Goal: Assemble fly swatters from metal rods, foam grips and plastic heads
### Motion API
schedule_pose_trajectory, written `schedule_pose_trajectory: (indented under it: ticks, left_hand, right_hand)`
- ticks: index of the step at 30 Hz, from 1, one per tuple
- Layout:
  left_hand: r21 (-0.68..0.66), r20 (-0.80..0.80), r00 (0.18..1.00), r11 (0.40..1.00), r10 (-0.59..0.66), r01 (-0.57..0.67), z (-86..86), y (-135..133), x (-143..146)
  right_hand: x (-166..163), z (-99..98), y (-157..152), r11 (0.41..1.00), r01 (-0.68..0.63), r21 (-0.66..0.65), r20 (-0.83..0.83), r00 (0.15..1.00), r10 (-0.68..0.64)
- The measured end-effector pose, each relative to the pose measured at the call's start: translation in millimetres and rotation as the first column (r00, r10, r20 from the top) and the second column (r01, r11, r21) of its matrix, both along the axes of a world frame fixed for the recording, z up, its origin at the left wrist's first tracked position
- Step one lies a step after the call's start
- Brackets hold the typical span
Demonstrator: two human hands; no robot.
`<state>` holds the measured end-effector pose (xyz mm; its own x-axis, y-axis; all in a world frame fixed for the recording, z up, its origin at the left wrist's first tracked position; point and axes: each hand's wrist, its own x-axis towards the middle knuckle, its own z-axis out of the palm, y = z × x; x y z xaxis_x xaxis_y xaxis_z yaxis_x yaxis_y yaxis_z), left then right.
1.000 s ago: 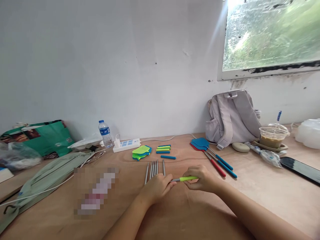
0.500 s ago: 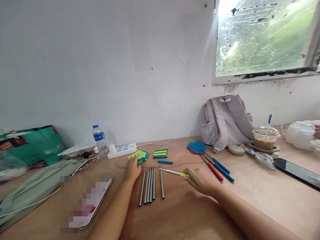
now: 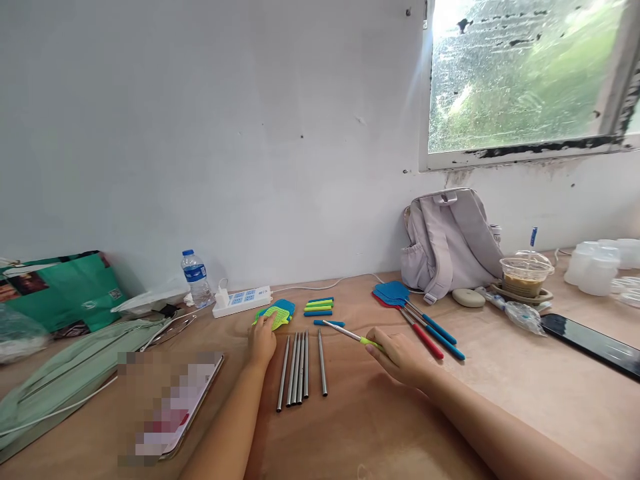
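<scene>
My right hand [image 3: 395, 353] is closed round the green grip of a metal swatter rod [image 3: 343, 331], whose bare tip points left and slightly up. My left hand [image 3: 263, 341] pinches a green fly swatter head [image 3: 278, 320], with its thumb on the mesh. Blue swatter heads [image 3: 285, 306] lie under and behind it. Between my hands lie several steel rods [image 3: 299, 370] in a group, and a single steel rod [image 3: 323, 363] to their right. Farther back are several blue and green grip tubes [image 3: 319, 307], and one blue tube [image 3: 325, 323] nearer me.
Blue and red fly swatters [image 3: 393, 293] with handles lie right of my right hand. A power strip [image 3: 243, 301] and a water bottle [image 3: 196, 277] stand at the wall. A phone [image 3: 193, 407] lies left, a backpack [image 3: 445, 247] and drink cup [image 3: 525, 277] at the back right.
My left hand has drawn the green swatter head a little toward me, uncovering more blue behind it. The rod in my right hand has swung its tip upward, away from the single steel rod.
</scene>
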<state>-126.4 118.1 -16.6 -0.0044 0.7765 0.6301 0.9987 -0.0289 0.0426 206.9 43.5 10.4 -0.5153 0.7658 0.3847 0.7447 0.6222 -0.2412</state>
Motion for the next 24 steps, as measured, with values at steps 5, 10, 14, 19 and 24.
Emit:
schedule_pose_trajectory:
  ticks: [5,10,14,19,24]
  left_hand:
    - [0.132,-0.043,0.998,0.99,-0.034,0.039,10.7,-33.1,1.4]
    - [0.372,-0.231,0.967,0.908,-0.109,0.192,27.7,-74.6,22.8]
    - [0.429,-0.251,0.954,0.865,-0.165,0.262,39.2,-83.2,50.4]
    - [0.39,-0.225,0.939,0.86,-0.258,0.33,43.1,-81.8,70.3]
    - [0.364,-0.172,0.947,0.876,-0.27,0.316,41.4,-85.3,74.2]
  right_hand:
    - [-2.9,-1.3,-1.0,1.0,-0.007,-0.026,0.031,0.999,0.008]
    - [-2.9,2.9,-6.0,1.0,0.002,-0.009,0.027,1.0,-0.001]
    - [-4.4,4.6,-9.1,0.999,-0.038,0.007,0.019,0.999,0.038]
    - [-9.8,-1.7,-8.8,0.996,-0.078,0.044,-0.004,0.997,0.079]
    - [-14.6,-6.7,-9.0,0.998,-0.038,0.048,-0.015,0.999,0.039]
